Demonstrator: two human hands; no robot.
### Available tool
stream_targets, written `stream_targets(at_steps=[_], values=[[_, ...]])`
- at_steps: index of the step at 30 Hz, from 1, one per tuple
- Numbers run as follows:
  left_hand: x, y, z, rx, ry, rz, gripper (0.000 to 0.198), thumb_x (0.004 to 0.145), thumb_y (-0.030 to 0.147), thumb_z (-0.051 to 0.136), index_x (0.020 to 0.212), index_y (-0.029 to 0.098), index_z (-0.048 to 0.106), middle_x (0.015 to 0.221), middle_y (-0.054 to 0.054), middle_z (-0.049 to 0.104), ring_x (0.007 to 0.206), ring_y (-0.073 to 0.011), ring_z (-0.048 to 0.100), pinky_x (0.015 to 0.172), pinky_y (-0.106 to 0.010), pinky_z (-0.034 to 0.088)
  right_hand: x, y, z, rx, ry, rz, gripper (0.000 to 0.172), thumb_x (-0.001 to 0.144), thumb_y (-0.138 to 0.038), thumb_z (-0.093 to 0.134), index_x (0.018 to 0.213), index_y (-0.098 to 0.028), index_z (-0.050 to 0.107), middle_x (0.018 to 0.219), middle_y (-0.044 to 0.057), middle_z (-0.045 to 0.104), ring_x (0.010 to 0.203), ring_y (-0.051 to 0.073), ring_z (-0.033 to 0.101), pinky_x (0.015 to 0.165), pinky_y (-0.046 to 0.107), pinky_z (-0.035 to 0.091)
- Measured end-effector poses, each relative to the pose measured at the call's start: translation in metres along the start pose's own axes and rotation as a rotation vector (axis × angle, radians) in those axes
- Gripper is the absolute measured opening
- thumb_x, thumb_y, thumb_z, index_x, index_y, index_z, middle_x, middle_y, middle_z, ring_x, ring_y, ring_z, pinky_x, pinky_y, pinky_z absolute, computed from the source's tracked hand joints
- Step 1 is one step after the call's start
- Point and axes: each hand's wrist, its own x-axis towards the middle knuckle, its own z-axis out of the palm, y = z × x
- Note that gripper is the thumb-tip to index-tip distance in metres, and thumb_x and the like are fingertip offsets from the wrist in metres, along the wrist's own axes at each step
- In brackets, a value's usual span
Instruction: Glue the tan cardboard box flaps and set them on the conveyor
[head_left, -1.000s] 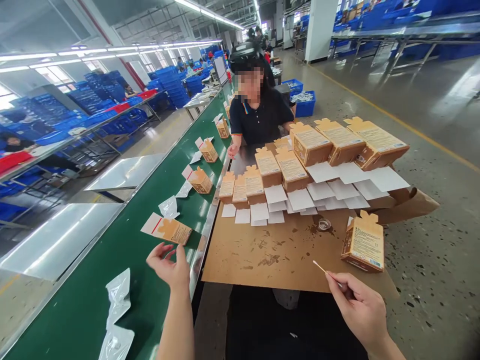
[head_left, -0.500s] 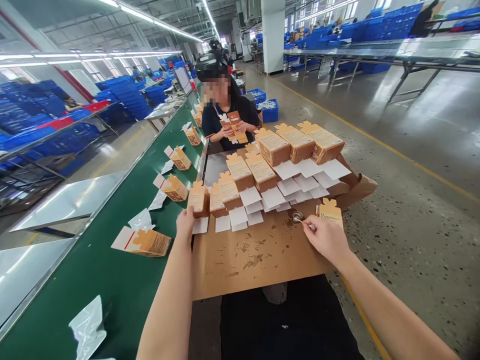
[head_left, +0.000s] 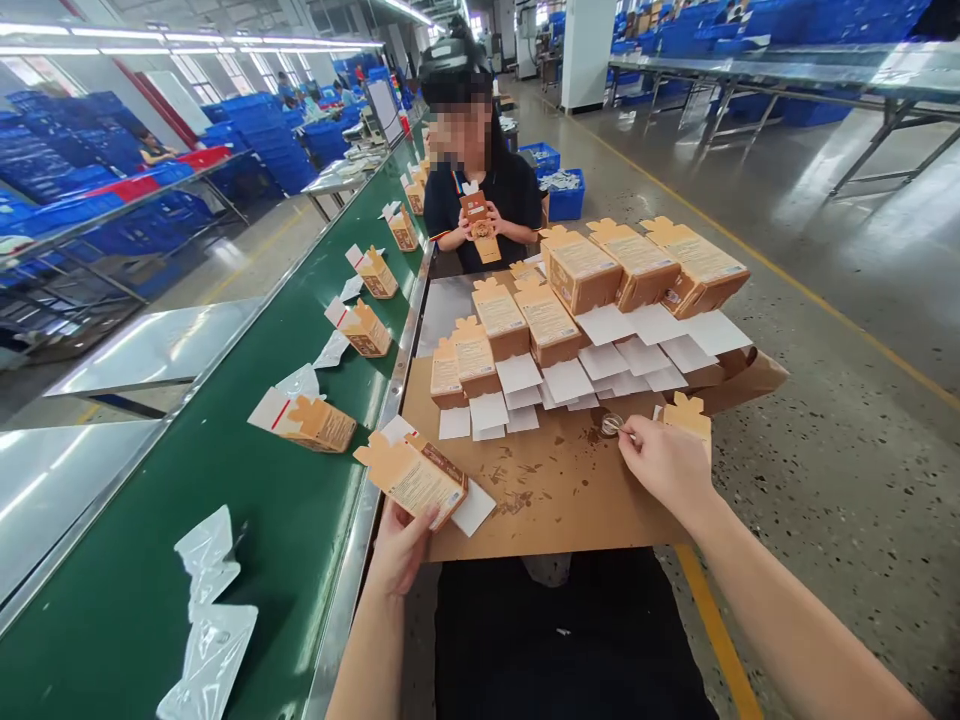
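My left hand [head_left: 401, 548] is shut on a kraft-brown printed box [head_left: 412, 478], tilted above the near edge of a stained cardboard sheet [head_left: 525, 497]. A white card [head_left: 472, 508] lies partly under the box. My right hand [head_left: 665, 465] pinches a thin cotton swab, its tip at a small glass dish [head_left: 612, 424] holding a little liquid. Just behind that hand stands another box with a shaped tab [head_left: 688, 418], partly hidden. Rows of similar boxes [head_left: 547, 320] sit on white cards [head_left: 566, 380] farther along the sheet.
A green conveyor belt [head_left: 247, 500] runs along the left, carrying boxes with white cards [head_left: 319, 422]. Clear plastic bags [head_left: 210, 610] lie on it nearby. A seated co-worker [head_left: 480, 200] across the sheet holds a box. Blue crates [head_left: 562, 195] stand behind, and a speckled floor lies right.
My left hand has lifted a box from the front of the rows and brought it toward me. My right hand stays by the dish, and the view has shifted slightly.
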Motion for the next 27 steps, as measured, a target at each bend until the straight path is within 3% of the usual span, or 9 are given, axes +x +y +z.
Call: stream_targets(at_steps=[3, 6, 9, 11, 17, 23, 27], values=[[0.000, -0.003, 0.016, 0.057, 0.030, 0.019, 0.096, 0.046, 0.056, 0.122, 0.125, 0.019, 0.081, 0.137, -0.022, 0.088, 0.133, -0.0460, 0.084, 0.123, -0.063, 0.064, -0.044, -0.034, 0.033, 0.280, 0.057, -0.203, 0.031, 0.114, -0.030, 0.060, 0.097, -0.027, 0.085, 0.074, 0.003, 0.081, 0.061, 0.020, 0.068, 0.062, 0.032, 0.049], [-0.001, 0.001, 0.020, 0.105, 0.034, 0.003, 0.092, 0.048, 0.055, 0.122, 0.121, 0.019, 0.080, 0.132, -0.021, 0.089, 0.130, -0.0439, 0.085, 0.123, -0.063, 0.064, -0.085, -0.086, 0.081, 0.427, 0.074, -0.379, 0.030, 0.111, -0.019, 0.062, 0.090, -0.026, 0.082, 0.070, 0.000, 0.080, 0.061, 0.016, 0.069, 0.066, 0.029, 0.051], [-0.005, 0.003, 0.020, 0.133, 0.051, 0.015, 0.090, 0.051, 0.056, 0.121, 0.121, 0.020, 0.079, 0.129, -0.019, 0.089, 0.129, -0.0421, 0.085, 0.122, -0.062, 0.064, -0.103, -0.124, 0.121, 0.404, 0.085, -0.465, 0.028, 0.106, -0.013, 0.066, 0.083, -0.025, 0.074, 0.066, -0.003, 0.075, 0.058, 0.013, 0.065, 0.067, 0.027, 0.045], [-0.009, 0.002, 0.022, 0.154, 0.055, 0.034, 0.090, 0.052, 0.057, 0.121, 0.122, 0.021, 0.077, 0.128, -0.017, 0.089, 0.127, -0.0405, 0.085, 0.120, -0.060, 0.065, -0.102, -0.132, 0.135, 0.358, 0.108, -0.488, 0.030, 0.106, -0.011, 0.065, 0.079, -0.025, 0.069, 0.065, -0.003, 0.072, 0.058, 0.013, 0.062, 0.066, 0.027, 0.040], [-0.014, -0.015, 0.035, 0.204, 0.070, 0.190, 0.087, 0.066, 0.062, 0.114, 0.132, 0.024, 0.072, 0.132, -0.016, 0.085, 0.126, -0.0381, 0.085, 0.116, -0.057, 0.067, -0.088, -0.109, 0.132, 0.348, 0.143, -0.432, 0.034, 0.110, -0.010, 0.058, 0.082, -0.025, 0.071, 0.066, -0.003, 0.070, 0.058, 0.013, 0.060, 0.065, 0.027, 0.041], [-0.026, -0.032, 0.039, 0.423, 0.172, 0.348, 0.084, 0.070, 0.058, 0.109, 0.133, 0.027, 0.063, 0.132, -0.013, 0.082, 0.130, -0.0375, 0.083, 0.115, -0.054, 0.067, -0.101, -0.090, 0.109, 0.510, 0.215, -0.322, 0.035, 0.115, -0.020, 0.062, 0.083, -0.026, 0.075, 0.062, -0.005, 0.063, 0.054, 0.013, 0.054, 0.062, 0.026, 0.045], [-0.035, -0.034, 0.043, 0.519, 0.217, 0.377, 0.078, 0.072, 0.062, 0.103, 0.127, 0.028, 0.059, 0.122, -0.011, 0.082, 0.121, -0.0386, 0.085, 0.101, -0.053, 0.071, -0.109, -0.085, 0.103, 0.553, 0.233, -0.285, 0.042, 0.120, -0.028, 0.060, 0.081, -0.025, 0.074, 0.059, -0.005, 0.060, 0.052, 0.011, 0.051, 0.058, 0.025, 0.044]])
